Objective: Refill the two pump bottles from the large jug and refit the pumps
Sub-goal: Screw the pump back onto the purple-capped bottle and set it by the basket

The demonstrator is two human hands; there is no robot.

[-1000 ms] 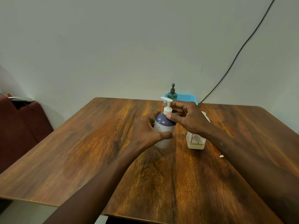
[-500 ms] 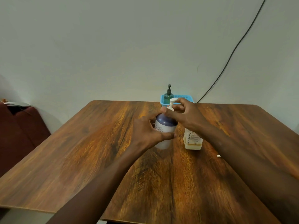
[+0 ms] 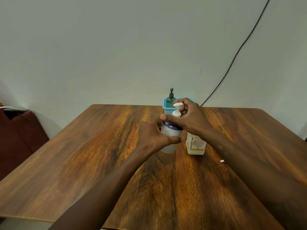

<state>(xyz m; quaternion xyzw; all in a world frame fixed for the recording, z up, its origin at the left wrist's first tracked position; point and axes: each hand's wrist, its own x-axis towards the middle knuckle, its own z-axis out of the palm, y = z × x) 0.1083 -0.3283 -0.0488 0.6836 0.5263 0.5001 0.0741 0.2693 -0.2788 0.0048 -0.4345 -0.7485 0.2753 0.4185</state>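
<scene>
A white bottle with a dark blue shoulder (image 3: 171, 131) stands on the wooden table (image 3: 99, 155). My left hand (image 3: 154, 135) grips its body from the left. My right hand (image 3: 187, 117) is curled round the white pump (image 3: 177, 110) on top of it, thumb across the collar. Just to the right stands the large jug (image 3: 196, 145), pale with a printed label, its top hidden behind my right wrist. A second, dark green pump bottle (image 3: 171, 97) with a black pump stands in a blue basket (image 3: 167, 107) at the table's far edge.
A small white scrap (image 3: 222, 161) lies on the table right of the jug. A black cable (image 3: 232, 58) runs down the wall behind the basket. A dark red seat (image 3: 18, 136) stands off the table's left side.
My right hand has shifted round the pump, and the pump's nozzle has turned from pointing left to pointing more right. My left hand keeps its grip on the bottle.
</scene>
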